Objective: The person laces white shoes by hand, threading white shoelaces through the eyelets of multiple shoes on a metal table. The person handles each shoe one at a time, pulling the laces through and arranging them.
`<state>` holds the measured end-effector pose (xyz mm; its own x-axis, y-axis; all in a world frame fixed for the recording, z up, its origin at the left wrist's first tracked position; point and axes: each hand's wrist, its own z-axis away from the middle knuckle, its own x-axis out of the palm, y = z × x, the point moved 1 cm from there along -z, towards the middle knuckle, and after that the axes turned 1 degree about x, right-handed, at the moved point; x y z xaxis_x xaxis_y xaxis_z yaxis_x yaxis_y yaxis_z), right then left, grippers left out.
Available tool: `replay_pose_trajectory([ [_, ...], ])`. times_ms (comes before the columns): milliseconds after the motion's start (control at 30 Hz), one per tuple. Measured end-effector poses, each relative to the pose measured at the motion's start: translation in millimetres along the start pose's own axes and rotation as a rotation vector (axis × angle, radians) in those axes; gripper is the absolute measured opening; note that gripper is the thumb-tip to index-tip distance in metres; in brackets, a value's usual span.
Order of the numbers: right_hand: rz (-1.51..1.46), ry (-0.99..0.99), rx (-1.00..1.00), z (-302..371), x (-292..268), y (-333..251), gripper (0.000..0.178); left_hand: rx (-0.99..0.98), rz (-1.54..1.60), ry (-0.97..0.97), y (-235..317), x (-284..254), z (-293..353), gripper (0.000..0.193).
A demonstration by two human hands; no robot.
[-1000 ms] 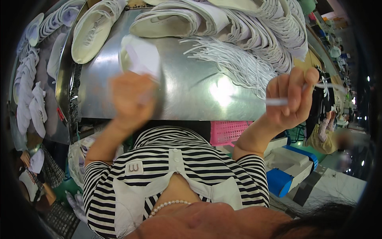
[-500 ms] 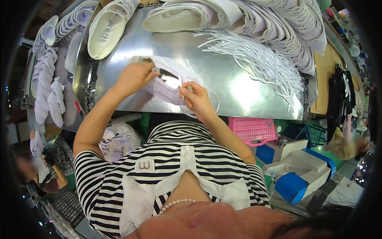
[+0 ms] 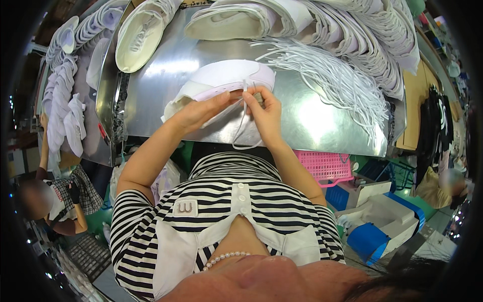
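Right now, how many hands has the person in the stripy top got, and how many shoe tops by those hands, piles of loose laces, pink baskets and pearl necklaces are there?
Hands: 2 (left hand, right hand)
White shoe top by them: 1
Pile of loose laces: 1
Pink basket: 1
Pearl necklace: 1
Total: 6

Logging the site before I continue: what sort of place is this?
Most likely a footwear workshop: nested white shoe uppers lie on a metal table beside a heap of white laces, and the left hand holds another upper.
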<state>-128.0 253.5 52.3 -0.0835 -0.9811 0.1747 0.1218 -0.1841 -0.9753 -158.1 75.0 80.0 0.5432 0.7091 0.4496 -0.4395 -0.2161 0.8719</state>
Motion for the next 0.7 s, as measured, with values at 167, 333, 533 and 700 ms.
replay_pose_trajectory([
  [167, 0.06, -0.041, 0.004, -7, -2, 6, 0.013, -0.017, 0.006, 0.249, -28, -4, -17, 0.046],
  [333, -0.024, -0.028, 0.073, 5, -4, -12, 0.009, 0.033, 0.074, 0.435, -22, 10, -17, 0.036],
  [533, 0.188, -0.06, 0.078, 3, -9, -13, 0.013, 0.009, -0.092, 0.428, -19, 20, -7, 0.031],
  [700, 0.397, -0.084, 0.083, 6, -8, -17, 0.019, 0.089, -0.075, 0.49, -31, 16, -6, 0.027],
])
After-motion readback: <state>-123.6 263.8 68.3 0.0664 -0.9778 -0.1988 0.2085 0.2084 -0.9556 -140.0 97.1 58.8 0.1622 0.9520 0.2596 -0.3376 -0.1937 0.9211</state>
